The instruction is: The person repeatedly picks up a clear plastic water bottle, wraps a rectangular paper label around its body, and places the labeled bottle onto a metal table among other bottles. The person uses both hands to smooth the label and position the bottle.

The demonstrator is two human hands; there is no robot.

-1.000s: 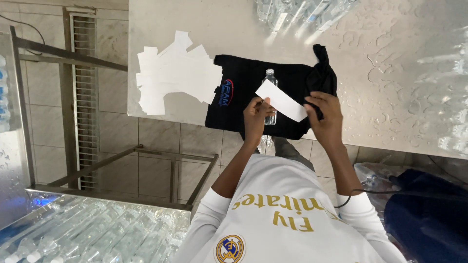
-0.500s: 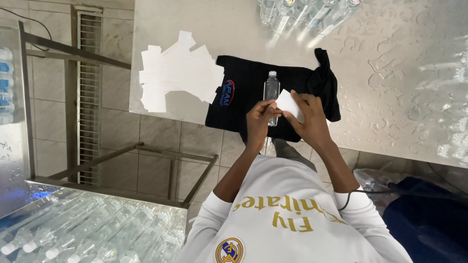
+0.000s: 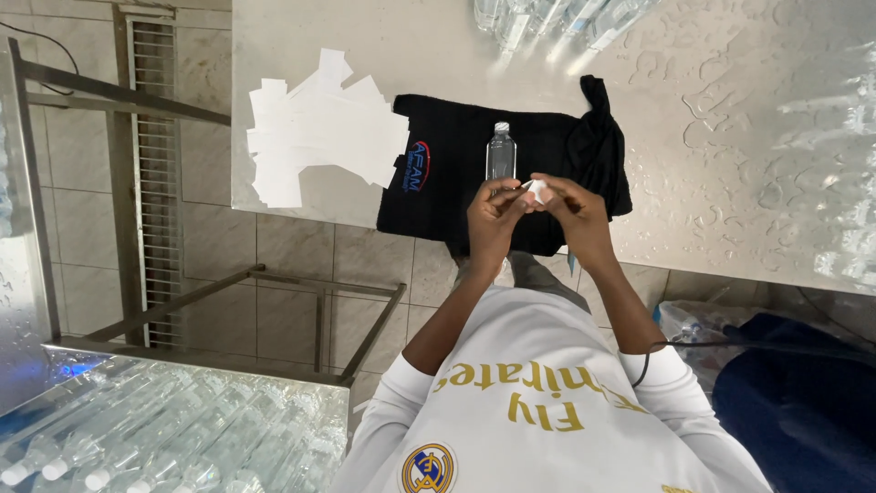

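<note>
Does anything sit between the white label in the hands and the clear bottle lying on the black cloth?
Nothing visible does. Left hand and right hand pinch the white label just beside the bottle on the black cloth.

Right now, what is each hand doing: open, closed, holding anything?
Left hand: closed, pinching the white paper strip over the clear bottle.
Right hand: closed, pinching the same strip's other side.
</note>
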